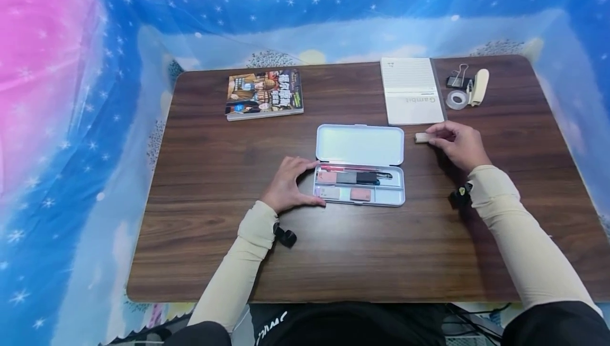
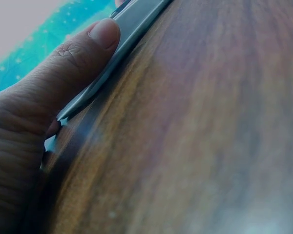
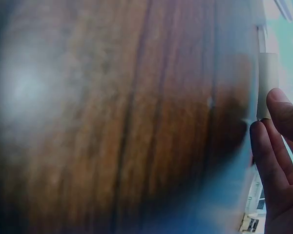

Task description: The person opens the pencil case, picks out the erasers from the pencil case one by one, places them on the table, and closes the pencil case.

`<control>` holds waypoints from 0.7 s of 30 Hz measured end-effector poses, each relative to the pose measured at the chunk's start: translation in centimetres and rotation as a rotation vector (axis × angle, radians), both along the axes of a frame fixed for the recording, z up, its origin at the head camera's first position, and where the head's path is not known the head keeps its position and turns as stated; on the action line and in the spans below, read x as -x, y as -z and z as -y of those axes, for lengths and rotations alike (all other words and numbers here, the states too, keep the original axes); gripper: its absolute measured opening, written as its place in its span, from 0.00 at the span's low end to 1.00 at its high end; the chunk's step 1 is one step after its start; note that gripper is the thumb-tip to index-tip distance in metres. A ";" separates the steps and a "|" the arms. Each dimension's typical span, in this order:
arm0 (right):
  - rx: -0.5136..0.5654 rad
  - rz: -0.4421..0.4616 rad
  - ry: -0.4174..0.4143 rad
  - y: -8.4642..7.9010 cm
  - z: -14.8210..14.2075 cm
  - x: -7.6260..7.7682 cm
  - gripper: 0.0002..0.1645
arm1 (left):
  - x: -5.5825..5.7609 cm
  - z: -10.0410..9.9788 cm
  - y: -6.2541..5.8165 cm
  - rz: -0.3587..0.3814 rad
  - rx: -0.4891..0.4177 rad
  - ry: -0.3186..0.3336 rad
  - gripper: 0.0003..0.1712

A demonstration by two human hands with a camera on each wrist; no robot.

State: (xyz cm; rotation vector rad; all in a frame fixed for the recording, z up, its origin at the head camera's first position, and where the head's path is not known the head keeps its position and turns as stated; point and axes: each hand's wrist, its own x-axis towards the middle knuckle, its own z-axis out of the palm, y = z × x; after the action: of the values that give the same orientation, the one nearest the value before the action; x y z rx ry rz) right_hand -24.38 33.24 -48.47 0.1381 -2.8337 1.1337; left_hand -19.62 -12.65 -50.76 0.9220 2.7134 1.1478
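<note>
A white pencil case [image 1: 360, 144] lies with its lid folded back. In it are a red pen [image 1: 340, 168], a pink, grey and black row of blocks [image 1: 346, 177], a white eraser [image 1: 330, 193] and a pink eraser [image 1: 360, 194]. My left hand [image 1: 292, 184] holds the case's left end, thumb at the front edge and fingers at the hinge corner; the left wrist view shows the thumb [image 2: 83, 53] along the case's side. To the right of the case, my right hand [image 1: 458, 143] pinches a small off-white eraser-like block [image 1: 421, 138] by one end, low over the table.
A comic-style book [image 1: 265, 93] lies at the back left. Toward the back right are a notebook [image 1: 412, 91], a binder clip [image 1: 459, 81], a tape roll [image 1: 457, 100] and a cream stapler [image 1: 479, 87]. The wooden table [image 1: 214, 176] is bordered by a blue patterned cloth [image 1: 333, 1].
</note>
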 end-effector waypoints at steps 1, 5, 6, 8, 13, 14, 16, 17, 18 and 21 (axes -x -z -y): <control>0.002 0.006 0.005 0.1 -0.1 0.1 0.10 | 0.0 -0.1 0.0 -0.001 -0.006 0.001 0.60; 0.029 0.023 0.020 0.2 -0.2 0.0 0.10 | 0.0 -0.4 0.1 -0.009 -0.027 0.003 0.59; 0.036 0.025 0.019 0.3 -0.3 0.0 0.10 | 0.0 -0.4 0.1 -0.010 -0.030 0.003 0.59; 0.047 0.032 0.019 0.3 -0.3 0.0 0.11 | 0.1 -0.4 0.2 -0.010 -0.030 0.003 0.59; 0.043 0.049 0.022 0.3 0.1 -0.1 0.12 | 0.1 -0.2 0.3 -0.012 -0.039 0.002 0.59; 0.037 0.055 0.021 0.3 0.2 0.0 0.13 | 0.1 -0.1 0.3 -0.015 -0.041 0.002 0.59; 0.028 0.067 0.020 0.2 0.3 -0.1 0.14 | 0.1 0.0 0.3 -0.019 -0.043 0.000 0.59; 0.027 0.073 0.016 0.1 0.3 -0.1 0.14 | 0.1 0.0 0.4 -0.022 -0.043 -0.001 0.59; 0.027 0.077 0.014 0.0 0.3 -0.1 0.15 | 0.1 0.0 0.4 -0.024 -0.044 -0.001 0.59; 0.035 0.046 0.051 -0.7 0.4 -0.5 0.17 | 0.2 0.0 0.5 -0.023 -0.045 -0.002 0.59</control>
State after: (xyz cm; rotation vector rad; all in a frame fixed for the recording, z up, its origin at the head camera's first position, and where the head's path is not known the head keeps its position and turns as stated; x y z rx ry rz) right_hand -23.88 32.83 -47.75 0.0378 -2.8379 1.1897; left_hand -19.78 -12.63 -51.21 0.9451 2.7179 1.2100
